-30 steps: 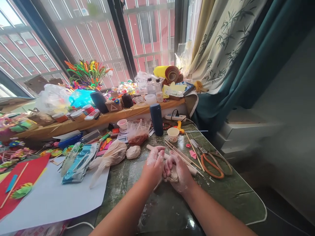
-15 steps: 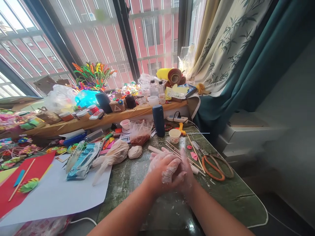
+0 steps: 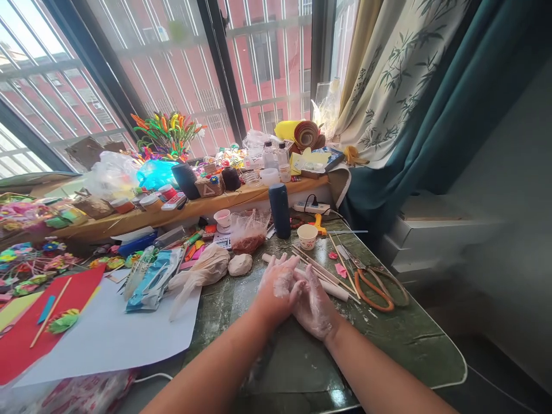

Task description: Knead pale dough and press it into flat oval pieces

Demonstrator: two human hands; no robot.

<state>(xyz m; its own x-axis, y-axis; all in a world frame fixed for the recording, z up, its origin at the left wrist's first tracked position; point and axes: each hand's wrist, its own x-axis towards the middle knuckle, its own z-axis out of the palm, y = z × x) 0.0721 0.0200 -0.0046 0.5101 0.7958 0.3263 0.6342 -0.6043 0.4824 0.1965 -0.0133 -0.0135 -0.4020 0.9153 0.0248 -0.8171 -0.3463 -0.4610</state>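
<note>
My left hand, dusted with white powder, lies across my right hand over the near middle of the table. The left fingers are stretched out and spread. My right hand is partly covered by the left; its palm is powdery and its visible fingers are extended, not curled. Anything between the palms is hidden. Just beyond them lie a pale rolling pin and several thin wooden sticks. To the left sits a lump of white dough beside a crumpled plastic bag.
Scissors with orange handles lie on the right. A paper cup, a dark blue cylinder and a bag of reddish-brown stuff stand behind. White paper and red paper cover the left; a cluttered sill runs along the back.
My hands have shifted against each other: the left fingers are now straighter and more spread, and more of the right palm shows. The view has tilted slightly.
</note>
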